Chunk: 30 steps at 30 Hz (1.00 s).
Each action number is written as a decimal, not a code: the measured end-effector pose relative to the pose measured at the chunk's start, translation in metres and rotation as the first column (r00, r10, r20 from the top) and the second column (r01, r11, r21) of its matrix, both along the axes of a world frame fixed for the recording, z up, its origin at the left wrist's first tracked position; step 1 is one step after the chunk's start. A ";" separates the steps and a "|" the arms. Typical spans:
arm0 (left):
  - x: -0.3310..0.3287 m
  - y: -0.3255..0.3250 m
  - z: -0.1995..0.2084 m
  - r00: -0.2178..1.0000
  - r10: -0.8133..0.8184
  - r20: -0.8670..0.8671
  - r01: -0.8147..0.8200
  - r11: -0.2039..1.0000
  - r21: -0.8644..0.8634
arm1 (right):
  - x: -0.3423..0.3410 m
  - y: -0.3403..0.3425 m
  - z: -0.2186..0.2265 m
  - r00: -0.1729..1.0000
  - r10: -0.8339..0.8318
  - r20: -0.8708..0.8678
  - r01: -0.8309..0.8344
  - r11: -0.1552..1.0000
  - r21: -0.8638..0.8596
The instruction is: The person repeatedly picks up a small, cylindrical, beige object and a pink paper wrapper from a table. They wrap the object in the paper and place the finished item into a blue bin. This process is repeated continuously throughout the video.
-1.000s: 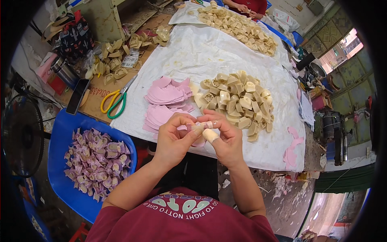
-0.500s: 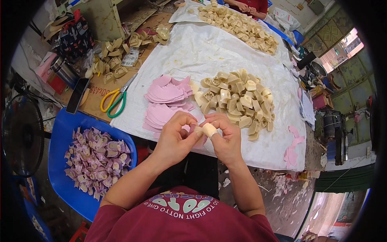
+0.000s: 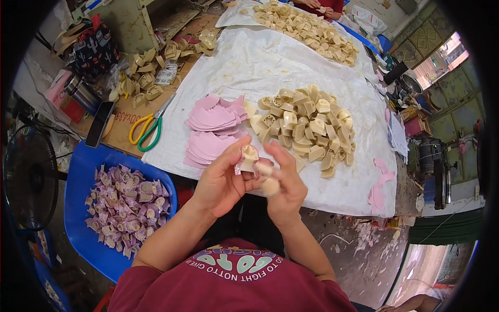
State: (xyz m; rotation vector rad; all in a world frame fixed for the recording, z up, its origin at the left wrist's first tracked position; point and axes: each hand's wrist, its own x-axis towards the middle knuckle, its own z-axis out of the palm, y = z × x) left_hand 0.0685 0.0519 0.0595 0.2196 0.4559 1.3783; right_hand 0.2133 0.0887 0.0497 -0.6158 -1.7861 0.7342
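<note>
A creased white cloth [image 3: 249,67] covers most of the table [image 3: 343,205]. Brown cardboard [image 3: 122,118] lies along its left edge, bearing a phone [image 3: 100,125]; yellow-and-green-handled scissors [image 3: 150,129] rest where cardboard meets cloth. Toward the near edge sit stacked pink sheets [image 3: 213,117], with a heap of hollow beige pieces [image 3: 306,125] to their right; pink offcuts [image 3: 378,187] mark the near right corner, and a larger beige heap [image 3: 312,34] fills the far end. Around it the workshop is crowded — a black fan [image 3: 30,171] and a blue tub [image 3: 78,223] of purple-covered pieces [image 3: 127,208] at the left, worn metal doors [image 3: 452,91] at the right, a scrap-strewn floor [image 3: 358,255] below. Over the table's near edge, the left hand [image 3: 223,182] pinches a partly covered beige piece [image 3: 249,156]. Its hollow pale end seems to point up and toward the far edge, the long axis running roughly away from the person — fingers hide the lower end. The right hand [image 3: 285,187], capped fingers blurred and parted, is just beside it; whether it touches, I cannot tell.
</note>
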 end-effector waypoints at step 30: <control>0.001 0.002 0.016 0.948 -0.027 -0.318 0.070 0.990 0.125 | 0.002 0.023 0.013 0.947 0.320 0.000 -0.295 0.873 -0.388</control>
